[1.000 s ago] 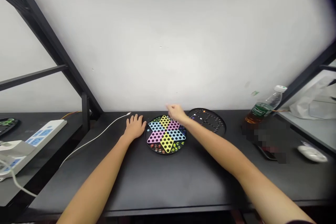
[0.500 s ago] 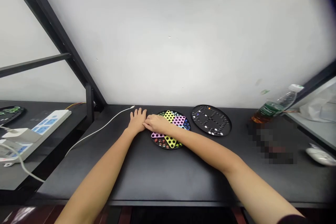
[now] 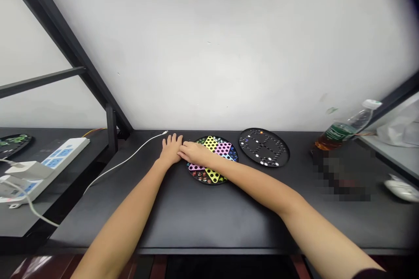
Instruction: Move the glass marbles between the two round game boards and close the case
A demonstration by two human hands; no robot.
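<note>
A round Chinese checkers board [image 3: 214, 177] lies on the black table, its star printed in yellow, pink and blue, with coloured marbles around the rim. My left hand [image 3: 170, 148] rests flat on the table just left of the board, fingers spread, nothing in it. Over the board's left part is my right hand [image 3: 194, 152], fingers drawn together and pointing left, their tips beside or touching my left thumb. Whatever those fingers may hold is hidden. Part of the board is covered by my right hand and forearm.
A round black game board [image 3: 264, 147] with a few pegs or marbles lies to the right. Further right stand a drink bottle [image 3: 340, 131] and a white mouse [image 3: 402, 189]. At left are a white cable [image 3: 131, 155] and a power strip [image 3: 62, 157] on a neighbouring table.
The view has shifted very slightly. Both hands keep nearly the same place and pose.
</note>
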